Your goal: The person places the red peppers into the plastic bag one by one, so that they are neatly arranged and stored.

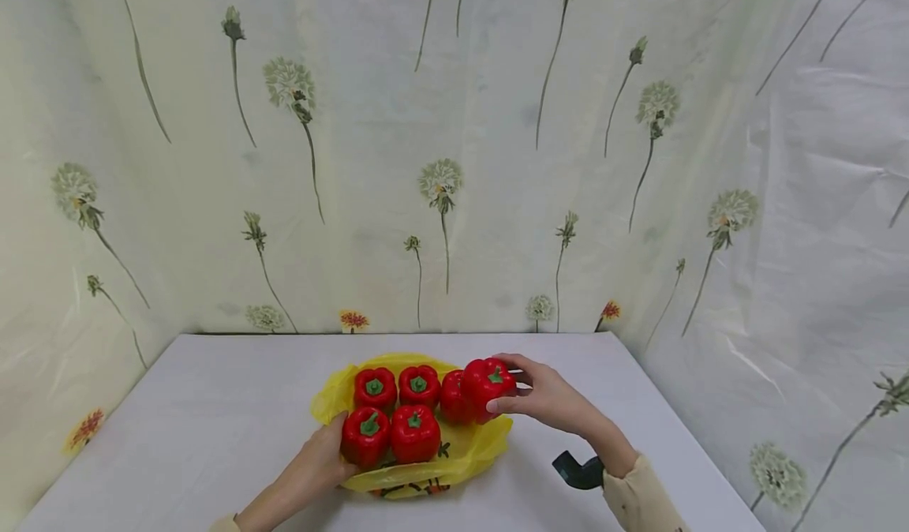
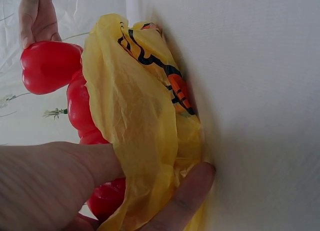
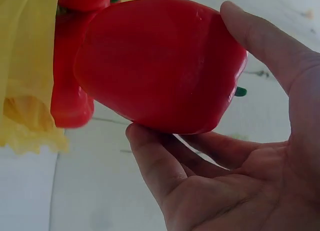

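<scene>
A red bell pepper (image 1: 484, 386) with a green stem is held by my right hand (image 1: 543, 394), raised at the right side of a yellow plastic bag (image 1: 479, 451). In the right wrist view the thumb and fingers grip this bell pepper (image 3: 160, 66) from opposite sides. My left hand (image 1: 321, 457) is at the bag's front left, beside the front-left pepper (image 1: 365, 437). The left wrist view shows its thumb and a finger pinching the side of the bag (image 2: 142, 106) between them. Several more red peppers stand grouped in the open bag, one partly hidden behind the held pepper.
The bag lies on a white table (image 1: 234, 406). A dark curved object (image 1: 578, 470) shows beside the right forearm. Behind the table hangs a pale curtain (image 1: 490, 264) printed with dandelions.
</scene>
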A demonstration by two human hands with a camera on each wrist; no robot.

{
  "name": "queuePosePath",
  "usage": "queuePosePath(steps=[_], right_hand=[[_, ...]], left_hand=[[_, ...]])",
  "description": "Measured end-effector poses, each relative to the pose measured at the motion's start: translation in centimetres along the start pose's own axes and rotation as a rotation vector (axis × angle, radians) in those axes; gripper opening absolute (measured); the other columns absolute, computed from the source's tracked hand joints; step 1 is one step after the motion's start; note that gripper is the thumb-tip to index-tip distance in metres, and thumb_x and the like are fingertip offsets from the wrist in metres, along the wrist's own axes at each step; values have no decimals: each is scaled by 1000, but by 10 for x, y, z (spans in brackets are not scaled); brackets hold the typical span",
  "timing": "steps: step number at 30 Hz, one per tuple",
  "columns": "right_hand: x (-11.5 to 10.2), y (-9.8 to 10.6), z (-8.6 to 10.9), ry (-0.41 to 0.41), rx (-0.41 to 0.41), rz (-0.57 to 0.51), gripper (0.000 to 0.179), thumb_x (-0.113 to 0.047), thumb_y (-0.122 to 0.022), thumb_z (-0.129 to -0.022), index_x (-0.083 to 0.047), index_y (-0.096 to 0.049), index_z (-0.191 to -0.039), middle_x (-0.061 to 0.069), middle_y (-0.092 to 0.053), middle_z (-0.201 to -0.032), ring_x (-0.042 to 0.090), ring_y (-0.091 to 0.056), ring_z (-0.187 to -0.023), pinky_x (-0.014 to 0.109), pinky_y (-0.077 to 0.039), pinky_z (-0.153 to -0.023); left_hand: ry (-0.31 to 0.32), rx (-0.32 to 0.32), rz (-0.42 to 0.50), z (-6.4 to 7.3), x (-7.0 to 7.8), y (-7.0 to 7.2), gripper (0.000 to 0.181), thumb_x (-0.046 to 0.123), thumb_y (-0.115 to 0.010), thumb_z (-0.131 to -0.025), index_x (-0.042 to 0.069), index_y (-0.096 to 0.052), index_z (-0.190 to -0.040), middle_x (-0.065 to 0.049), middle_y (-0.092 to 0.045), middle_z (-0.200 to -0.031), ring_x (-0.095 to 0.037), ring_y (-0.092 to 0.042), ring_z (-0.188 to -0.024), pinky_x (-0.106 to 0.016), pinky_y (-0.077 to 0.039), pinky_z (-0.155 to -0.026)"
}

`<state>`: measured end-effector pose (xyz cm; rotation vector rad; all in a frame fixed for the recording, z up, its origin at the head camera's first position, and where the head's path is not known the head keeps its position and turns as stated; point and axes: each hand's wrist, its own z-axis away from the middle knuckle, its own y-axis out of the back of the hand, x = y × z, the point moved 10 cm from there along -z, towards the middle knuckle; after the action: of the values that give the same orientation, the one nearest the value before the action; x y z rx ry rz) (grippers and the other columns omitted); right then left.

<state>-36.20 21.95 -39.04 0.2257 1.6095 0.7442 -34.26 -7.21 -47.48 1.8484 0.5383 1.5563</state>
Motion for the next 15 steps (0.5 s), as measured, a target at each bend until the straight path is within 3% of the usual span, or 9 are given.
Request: queuePosePath(steps=[15], right_hand=[[-4,-29,-2,28,-70,47,79,-42,-80,-75,-20,-44,-142,4,-55,-132,25,-55,-118,40,-56,-90]], left_hand=[[-40,27,-23,3,4,4,71,4,-86,-64,-7,-49,-123,-19,-64,-115,-38,-61,-110,-53,-52,-92]])
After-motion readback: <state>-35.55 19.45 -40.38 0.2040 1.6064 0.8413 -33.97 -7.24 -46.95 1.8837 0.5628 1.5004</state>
